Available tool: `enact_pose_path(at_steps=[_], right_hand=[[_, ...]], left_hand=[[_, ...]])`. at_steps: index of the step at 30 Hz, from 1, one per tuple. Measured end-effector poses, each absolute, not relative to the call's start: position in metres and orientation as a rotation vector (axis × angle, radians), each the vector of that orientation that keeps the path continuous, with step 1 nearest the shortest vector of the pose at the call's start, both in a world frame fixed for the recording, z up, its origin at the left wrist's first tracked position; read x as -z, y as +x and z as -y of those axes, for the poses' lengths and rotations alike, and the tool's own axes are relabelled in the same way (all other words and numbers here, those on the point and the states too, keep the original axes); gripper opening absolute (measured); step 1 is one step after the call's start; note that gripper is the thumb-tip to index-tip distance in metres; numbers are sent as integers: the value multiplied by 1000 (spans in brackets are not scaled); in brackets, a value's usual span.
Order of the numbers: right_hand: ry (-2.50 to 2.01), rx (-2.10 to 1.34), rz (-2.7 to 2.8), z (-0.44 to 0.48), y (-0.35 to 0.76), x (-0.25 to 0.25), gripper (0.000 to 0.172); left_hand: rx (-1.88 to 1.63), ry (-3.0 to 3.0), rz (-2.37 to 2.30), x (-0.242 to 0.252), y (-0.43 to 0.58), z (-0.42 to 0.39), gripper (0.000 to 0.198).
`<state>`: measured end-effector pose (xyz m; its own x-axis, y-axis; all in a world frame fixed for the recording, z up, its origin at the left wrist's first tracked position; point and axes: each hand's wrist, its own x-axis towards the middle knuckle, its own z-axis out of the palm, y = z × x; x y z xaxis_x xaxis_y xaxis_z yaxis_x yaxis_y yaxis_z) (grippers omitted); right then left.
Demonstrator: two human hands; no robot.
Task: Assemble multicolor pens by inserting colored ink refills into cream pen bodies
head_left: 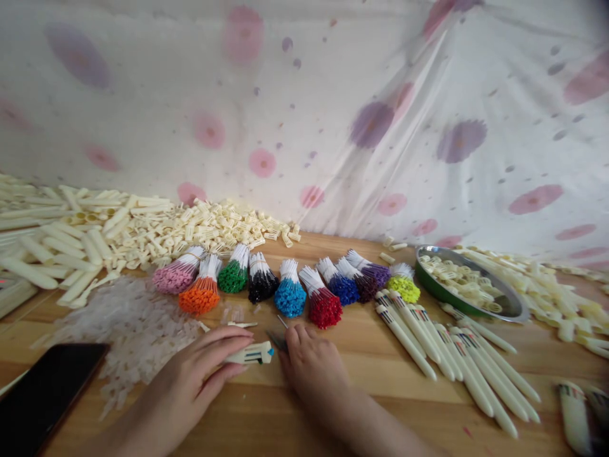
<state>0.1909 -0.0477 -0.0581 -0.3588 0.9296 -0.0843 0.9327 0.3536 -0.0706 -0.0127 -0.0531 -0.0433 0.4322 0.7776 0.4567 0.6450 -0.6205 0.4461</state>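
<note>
My left hand (207,362) pinches a short cream multi-colour pen barrel (250,353), lying level with its slotted end to the right. A blue tip pokes out of that end, and a dark green bit shows in a lower slot. Just right of it my right hand (309,355) is closed, back upward, around a grey pointed tool (276,341) that is mostly hidden and blurred. By its fingertips lies a thin pale stick (282,322). Behind the hands stand bundles of white refills with coloured ends, among them light blue (290,298), red (325,308) and black (262,287).
Finished-looking multi-colour pens (457,362) lie at right, before a green-sided metal bowl (518,309) of cream parts. Cream barrels and small parts (204,228) are heaped at back left. Clear plastic pieces (137,336) and a black phone (52,397) lie left.
</note>
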Motion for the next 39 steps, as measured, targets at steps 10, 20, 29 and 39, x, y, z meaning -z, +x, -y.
enact_pose_path(at_steps=[10, 20, 29, 39], right_hand=[[1844, 238, -2866, 27, 227, 34, 14], [1145, -427, -3407, 35, 238, 20, 21], [1068, -393, -3449, 39, 233, 19, 25], [1103, -322, -3406, 45, 230, 14, 33]], left_hand=[[-921, 2309, -1318, 45, -20, 49, 25], [-907, 2201, -1288, 46, -22, 50, 27], [-870, 2193, -1321, 46, -20, 50, 26], [-870, 2195, -1317, 44, -18, 52, 26]])
